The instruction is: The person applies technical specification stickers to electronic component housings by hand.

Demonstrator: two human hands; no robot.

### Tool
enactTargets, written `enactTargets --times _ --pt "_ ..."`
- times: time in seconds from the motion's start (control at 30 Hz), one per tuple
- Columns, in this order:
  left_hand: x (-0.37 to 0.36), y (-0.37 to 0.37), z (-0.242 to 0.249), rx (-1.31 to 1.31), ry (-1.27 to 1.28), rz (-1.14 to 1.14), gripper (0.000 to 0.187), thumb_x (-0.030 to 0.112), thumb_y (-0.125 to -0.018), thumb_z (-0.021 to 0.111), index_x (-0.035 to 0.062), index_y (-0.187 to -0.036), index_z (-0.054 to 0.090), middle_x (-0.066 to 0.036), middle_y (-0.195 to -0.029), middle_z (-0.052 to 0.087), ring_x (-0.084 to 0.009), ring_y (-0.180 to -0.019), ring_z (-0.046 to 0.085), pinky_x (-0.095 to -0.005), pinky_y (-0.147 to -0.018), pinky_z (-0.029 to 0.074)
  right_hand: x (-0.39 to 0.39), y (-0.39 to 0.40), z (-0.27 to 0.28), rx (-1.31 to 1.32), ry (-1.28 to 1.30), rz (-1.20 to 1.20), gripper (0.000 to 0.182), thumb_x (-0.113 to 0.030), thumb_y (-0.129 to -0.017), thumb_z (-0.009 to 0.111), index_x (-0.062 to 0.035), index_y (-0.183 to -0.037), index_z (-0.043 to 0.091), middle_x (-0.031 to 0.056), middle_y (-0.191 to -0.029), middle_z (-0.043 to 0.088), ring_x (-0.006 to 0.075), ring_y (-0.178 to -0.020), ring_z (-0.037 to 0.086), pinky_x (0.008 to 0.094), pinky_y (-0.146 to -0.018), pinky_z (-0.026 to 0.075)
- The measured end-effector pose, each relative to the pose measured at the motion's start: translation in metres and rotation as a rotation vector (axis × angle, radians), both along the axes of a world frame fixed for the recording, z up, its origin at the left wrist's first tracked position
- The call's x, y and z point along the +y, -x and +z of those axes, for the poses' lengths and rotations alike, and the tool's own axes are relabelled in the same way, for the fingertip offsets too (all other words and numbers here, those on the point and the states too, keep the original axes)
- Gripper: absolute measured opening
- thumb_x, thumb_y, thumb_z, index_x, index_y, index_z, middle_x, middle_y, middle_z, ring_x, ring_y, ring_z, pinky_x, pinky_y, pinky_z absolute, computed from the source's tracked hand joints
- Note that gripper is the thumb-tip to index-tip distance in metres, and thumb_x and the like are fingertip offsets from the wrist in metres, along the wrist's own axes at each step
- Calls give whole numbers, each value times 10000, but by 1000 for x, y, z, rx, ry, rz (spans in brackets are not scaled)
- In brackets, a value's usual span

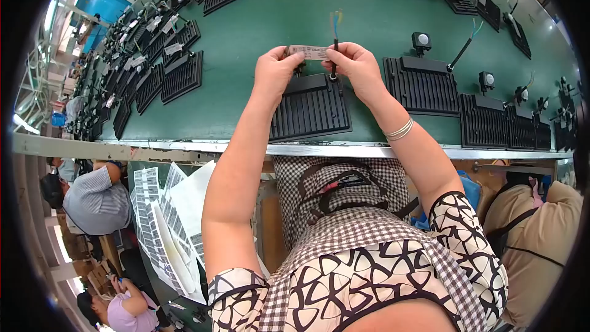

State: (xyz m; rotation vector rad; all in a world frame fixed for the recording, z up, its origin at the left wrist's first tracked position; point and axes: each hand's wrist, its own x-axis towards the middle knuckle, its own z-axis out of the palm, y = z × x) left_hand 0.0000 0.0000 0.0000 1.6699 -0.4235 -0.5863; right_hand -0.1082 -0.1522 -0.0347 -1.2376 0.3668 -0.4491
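Observation:
Between my two hands a pale printed label (314, 53) is stretched out, its ends pinched in the fingers. My left hand (278, 69) grips the label's left end, with a small dark part partly hidden just below the fingers. My right hand (355, 66) pinches the right end, close beside a black cable (335, 61) whose blue and yellow-green wires stick up. Beneath both hands lies a black finned floodlight housing (313, 110) at the table's near edge, and the cable rises from its top.
Several finished-looking floodlights with sensors (421, 89) lie to the right. More housings with white tags (183, 77) crowd the left. Label sheets (163, 227) rest below the green table (246, 31) edge. Other people sit at lower left (98, 200) and right (534, 246).

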Motion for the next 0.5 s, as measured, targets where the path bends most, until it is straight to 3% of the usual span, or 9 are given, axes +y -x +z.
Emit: enactTargets --times 0.17,0.2,0.27,0.33,0.37,0.43,0.5 --pt "-10 -16 -18 -399 -86 143 195 172 -814 730 -18 -835 689 -18 -647 595 -91 -580 511 -268 -557 427 25 -6 1 8 392 -232 196 -150 -947 609 35 -901 655 83 -795 683 148 -712 682 257 -663 521" --pt "-13 -12 -15 -423 -48 160 212 189 -815 727 -16 -850 683 -25 -651 592 -102 -585 519 -276 -565 433 25 -8 -2 -5 412 -271 202 -154 -949 606 44 -940 640 93 -795 683 149 -718 685 253 -653 516" --pt "-12 0 -9 -477 10 190 248 223 -817 721 -12 -881 672 -37 -658 586 -125 -595 536 -291 -579 445 22 -13 -5 -3 249 -259 173 -129 -943 620 35 -996 625 77 -829 681 130 -745 678 239 -678 515" --pt "6 25 5 -660 -259 249 329 282 -813 709 12 -990 648 -71 -689 595 -193 -629 575 -332 -609 469 18 -9 -11 -22 133 -221 199 -121 -938 631 31 -1065 605 72 -881 677 113 -787 665 228 -706 509" --pt "17 53 9 -791 -393 122 437 304 -793 755 82 -1144 619 -58 -720 530 -194 -626 544 -335 -622 477 12 -8 -18 -53 107 -186 235 -125 -936 636 31 -1106 592 75 -916 674 106 -816 656 223 -722 504" --pt "48 90 -17 -1056 -632 -254 518 368 -713 791 136 -1149 638 -76 -848 556 -261 -707 581 -416 -632 490 7 -2 -26 -68 93 -150 310 -131 -932 644 27 -1187 564 78 -981 662 98 -873 634 221 -762 493" --pt "62 85 -28 -1225 -562 -355 544 348 -693 801 167 -1177 632 -84 -849 543 -280 -739 591 -413 -638 498 11 7 -29 -49 133 -131 389 -133 -928 651 20 -1265 532 77 -1041 646 95 -929 608 224 -810 483"
